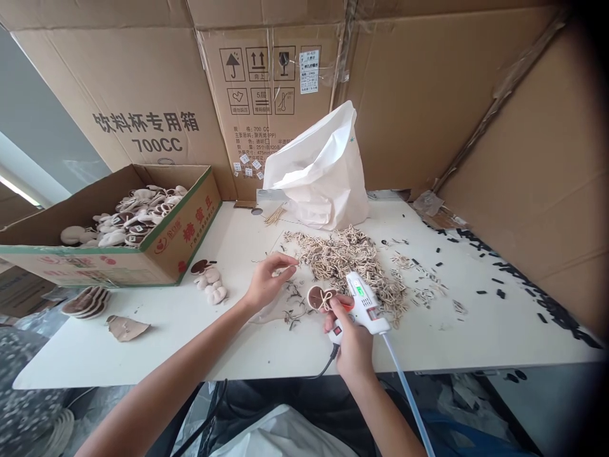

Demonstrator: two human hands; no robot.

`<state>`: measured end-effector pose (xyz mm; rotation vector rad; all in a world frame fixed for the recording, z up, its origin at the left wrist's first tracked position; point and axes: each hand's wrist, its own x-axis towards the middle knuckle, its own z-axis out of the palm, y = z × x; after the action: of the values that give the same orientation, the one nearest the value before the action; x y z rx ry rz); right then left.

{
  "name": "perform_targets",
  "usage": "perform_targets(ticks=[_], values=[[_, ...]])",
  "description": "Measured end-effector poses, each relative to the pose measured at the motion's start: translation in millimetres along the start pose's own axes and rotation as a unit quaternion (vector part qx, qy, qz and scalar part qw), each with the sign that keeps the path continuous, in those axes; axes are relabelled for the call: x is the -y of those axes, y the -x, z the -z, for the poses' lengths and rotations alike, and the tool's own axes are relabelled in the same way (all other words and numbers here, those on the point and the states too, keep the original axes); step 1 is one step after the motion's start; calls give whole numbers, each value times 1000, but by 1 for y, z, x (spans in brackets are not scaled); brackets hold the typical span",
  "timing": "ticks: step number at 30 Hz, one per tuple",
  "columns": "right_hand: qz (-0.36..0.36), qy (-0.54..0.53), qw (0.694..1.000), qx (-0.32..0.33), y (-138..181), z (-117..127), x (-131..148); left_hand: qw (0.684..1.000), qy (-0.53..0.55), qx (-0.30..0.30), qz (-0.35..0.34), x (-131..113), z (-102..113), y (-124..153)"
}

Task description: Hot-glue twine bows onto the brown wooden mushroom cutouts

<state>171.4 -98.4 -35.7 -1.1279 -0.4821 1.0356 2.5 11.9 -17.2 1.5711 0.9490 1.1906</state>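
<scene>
My right hand [356, 346] is wrapped around a white glue gun [368, 311] with a small green lit display. A long glue stick [404, 384] sticks out of its rear. The same hand also pinches a small brown and cream fabric piece [314, 296] with a cream cord bow on it. To the left, my left hand [270, 279] hovers over the table, thumb and index finger slightly apart, with nothing visible between them. Just beyond both hands lies a heap of knotted cream cords [352, 257]. Left of my left hand are several cream plush pieces [212, 285].
An open carton [195, 225] of plush pieces stands at the left. Stacked soles [87, 301] and a torn cardboard scrap [126, 328] lie before it. A white bag [328, 171] stands at the back. Black bits [501, 294] scatter along the right, beside cardboard walls [476, 127].
</scene>
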Motion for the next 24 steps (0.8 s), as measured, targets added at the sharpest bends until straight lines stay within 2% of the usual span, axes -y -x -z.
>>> perform_targets(ticks=[3, 9, 16, 24], values=[[4, 5, 1000, 0, -1, 1, -2, 998, -48, -34, -29, 6, 2, -2], [-2, 9, 1000, 4, -3, 4, -5, 998, -8, -56, 20, 14, 4, -3], [0, 5, 1000, 13, -4, 5, -5, 997, 53, -43, 45, 7, 0, -2], [2, 6, 1000, 22, -4, 6, -6, 996, 69, -18, 56, 2, -1, -1]])
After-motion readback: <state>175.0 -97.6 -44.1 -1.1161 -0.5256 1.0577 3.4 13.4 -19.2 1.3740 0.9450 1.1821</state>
